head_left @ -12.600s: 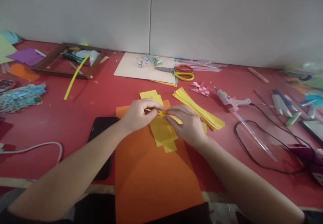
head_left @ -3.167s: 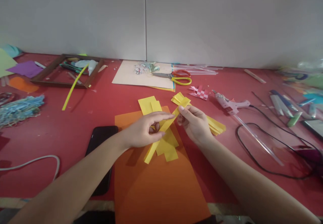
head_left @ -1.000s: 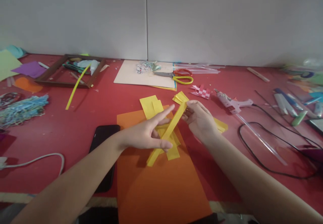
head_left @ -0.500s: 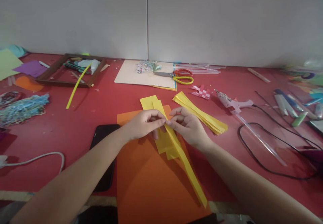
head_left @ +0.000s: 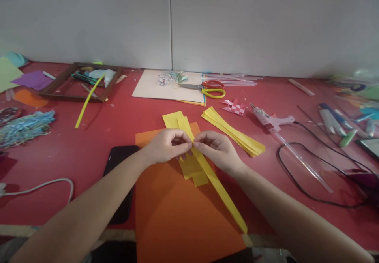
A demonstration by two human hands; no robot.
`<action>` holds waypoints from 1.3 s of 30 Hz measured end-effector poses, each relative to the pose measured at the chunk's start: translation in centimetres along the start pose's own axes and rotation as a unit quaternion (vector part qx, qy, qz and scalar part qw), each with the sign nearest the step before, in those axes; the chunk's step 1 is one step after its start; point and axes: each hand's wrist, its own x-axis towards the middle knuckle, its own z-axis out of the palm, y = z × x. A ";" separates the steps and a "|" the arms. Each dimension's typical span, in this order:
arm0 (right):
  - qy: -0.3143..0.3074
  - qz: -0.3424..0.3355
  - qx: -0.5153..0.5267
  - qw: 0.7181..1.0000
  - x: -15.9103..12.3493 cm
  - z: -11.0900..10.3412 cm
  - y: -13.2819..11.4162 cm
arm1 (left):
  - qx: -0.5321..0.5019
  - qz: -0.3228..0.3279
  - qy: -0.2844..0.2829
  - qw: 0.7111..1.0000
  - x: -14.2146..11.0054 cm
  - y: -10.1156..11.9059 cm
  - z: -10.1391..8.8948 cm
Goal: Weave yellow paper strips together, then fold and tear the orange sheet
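Observation:
A long yellow paper strip is pinched between the fingertips of my left hand and my right hand, which meet at its upper end. The strip slants down to the right, its lower end near the table's front edge. Under my hands lie other yellow paper pieces, partly hidden by my fingers. They rest on a large orange sheet. A bundle of yellow strips lies just beyond my right hand.
Scissors lie on pale card behind my hands. To the right are a pink woven paper piece, a glue gun with its cord, and several markers. A dark phone sits by my left forearm; a wooden frame stands back left.
My right fingers have closed in nearer to the left ones on the strip. The strip's lower end has swung slightly up and right. The whole view has shifted a little.

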 end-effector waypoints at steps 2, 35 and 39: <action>-0.007 0.010 0.002 1.000 0.0 0.0 0.1 | 0.003 0.005 -0.003 1.000 0.0 -0.1 0.0; 0.015 -0.010 0.012 1.000 0.1 0.1 -0.5 | -0.025 0.090 0.021 0.995 0.2 -0.3 0.5; 0.021 -0.003 0.012 1.000 0.0 0.1 -0.6 | -0.049 0.100 0.068 0.991 0.3 -0.4 0.6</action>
